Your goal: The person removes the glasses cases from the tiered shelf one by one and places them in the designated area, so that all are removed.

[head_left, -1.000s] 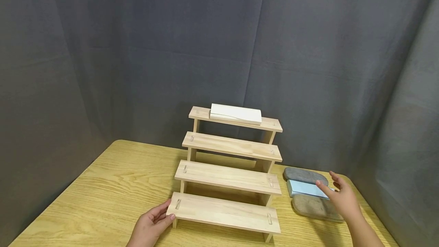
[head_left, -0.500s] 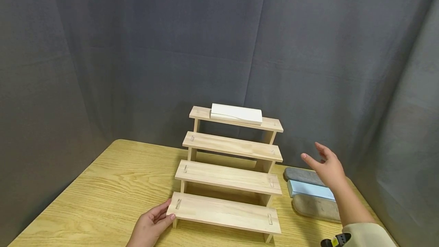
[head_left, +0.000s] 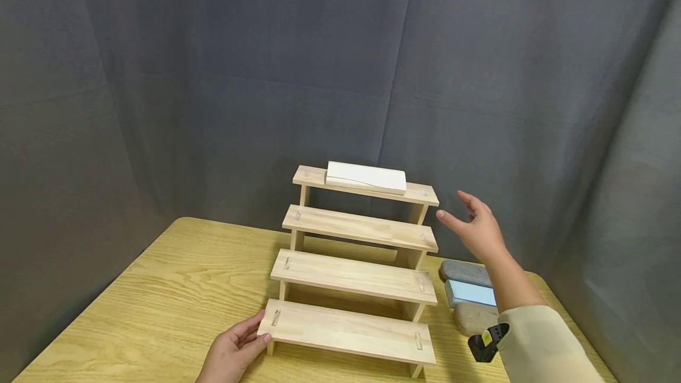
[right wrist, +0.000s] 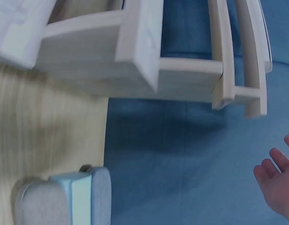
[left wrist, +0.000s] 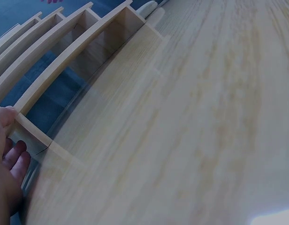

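Observation:
A wooden stepped display shelf [head_left: 348, 330] with several tiers stands in the middle of the table. At its lowest tier, my left hand [head_left: 230, 350] grips the left end, thumb at the front edge and fingers behind. The left wrist view also has this hand [left wrist: 4, 161] at the shelf's corner. On the top tier lies a white, flat, glasses-case-like box [head_left: 366, 178]. My right hand [head_left: 477, 230] hangs in the air to the right of the upper tiers, thumb and fingers spread apart, holding nothing. In the right wrist view, this hand [right wrist: 280, 187] appears at the right edge.
Right of the shelf, three long cases lie side by side: a dark grey one [head_left: 464, 272], a light blue one [head_left: 473, 293] and a brownish-grey one [head_left: 475, 318]. My right forearm covers part of them. A grey curtain [head_left: 255, 75] hangs behind the wooden table [head_left: 175, 288].
My right hand has risen from above the cases and moved left and away from me, toward the upper tiers. It stays without anything in it. The left hand keeps its place.

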Available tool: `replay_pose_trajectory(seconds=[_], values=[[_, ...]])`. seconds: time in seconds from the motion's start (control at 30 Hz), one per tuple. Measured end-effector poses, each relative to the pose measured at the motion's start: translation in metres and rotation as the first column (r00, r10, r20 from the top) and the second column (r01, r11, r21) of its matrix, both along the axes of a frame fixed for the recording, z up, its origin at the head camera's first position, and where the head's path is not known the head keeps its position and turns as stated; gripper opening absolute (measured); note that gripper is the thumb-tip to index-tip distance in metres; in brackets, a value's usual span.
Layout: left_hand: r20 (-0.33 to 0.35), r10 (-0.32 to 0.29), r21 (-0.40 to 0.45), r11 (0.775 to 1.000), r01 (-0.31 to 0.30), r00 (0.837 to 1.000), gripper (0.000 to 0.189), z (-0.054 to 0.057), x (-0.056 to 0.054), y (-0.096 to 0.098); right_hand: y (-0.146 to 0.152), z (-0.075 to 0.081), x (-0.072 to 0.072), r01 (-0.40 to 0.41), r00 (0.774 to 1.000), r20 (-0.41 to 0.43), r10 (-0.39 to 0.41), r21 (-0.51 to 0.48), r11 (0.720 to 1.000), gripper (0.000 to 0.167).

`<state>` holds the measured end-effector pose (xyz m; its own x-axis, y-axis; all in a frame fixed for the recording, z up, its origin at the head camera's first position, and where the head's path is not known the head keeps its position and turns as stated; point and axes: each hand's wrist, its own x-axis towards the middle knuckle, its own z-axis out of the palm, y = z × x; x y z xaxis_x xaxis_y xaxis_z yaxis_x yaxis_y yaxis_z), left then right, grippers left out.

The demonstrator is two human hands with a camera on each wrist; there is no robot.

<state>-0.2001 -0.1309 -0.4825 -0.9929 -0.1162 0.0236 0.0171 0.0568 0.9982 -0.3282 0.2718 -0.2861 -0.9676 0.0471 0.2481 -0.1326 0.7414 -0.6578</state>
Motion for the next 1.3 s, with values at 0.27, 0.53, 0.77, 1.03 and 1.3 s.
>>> replay_pose_trajectory(seconds=[0.27, 0.53, 0.77, 1.03, 1.3], values=[[-0.001, 0.001, 0.014, 1.000, -0.001, 1.000, 0.050, 0.001, 0.001, 0.000, -0.028, 0.009, -0.015, -0.044, 0.999, -0.026, 0.044, 0.000, 0.999, 0.086], [-0.002, 0.002, 0.011, 1.000, -0.002, 1.000, 0.051, -0.001, 0.001, -0.002, -0.054, 0.020, -0.029, -0.117, 0.993, -0.036, 0.117, -0.017, 0.993, 0.089], [-0.016, -0.007, 0.029, 1.000, 0.008, 1.000, 0.051, -0.001, 0.002, 0.000, -0.072, 0.023, -0.036, -0.142, 0.990, -0.019, 0.142, -0.004, 0.990, 0.084], [-0.020, -0.012, 0.028, 1.000, 0.012, 1.000, 0.051, -0.001, 0.002, 0.002, -0.080, 0.025, -0.042, -0.140, 0.990, 0.018, 0.140, -0.011, 0.990, 0.089], [-0.016, -0.014, 0.020, 1.000, 0.014, 1.000, 0.051, -0.001, 0.002, 0.002, -0.086, 0.027, -0.051, -0.144, 0.988, 0.049, 0.144, -0.003, 0.990, 0.090]])
